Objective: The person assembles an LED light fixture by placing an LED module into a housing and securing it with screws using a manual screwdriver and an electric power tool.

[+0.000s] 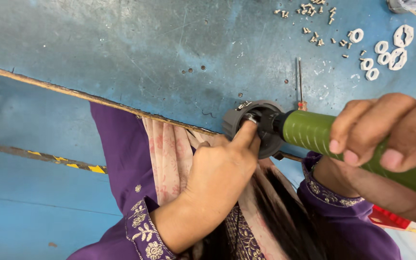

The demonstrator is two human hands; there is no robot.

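Green-handled power driver [314,132] gripped in right hand [386,139], tip inside grey round fitting [253,126] at blue counter [136,58] edge. Left hand [222,168] fingers curled, index steadying a small silver part there. Likely risk: bit slipping onto that fingertip.

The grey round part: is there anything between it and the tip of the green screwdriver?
Nothing visible. The green screwdriver in the right hand already reaches into the grey round part. The left hand touches that part beside the tip, not across it.
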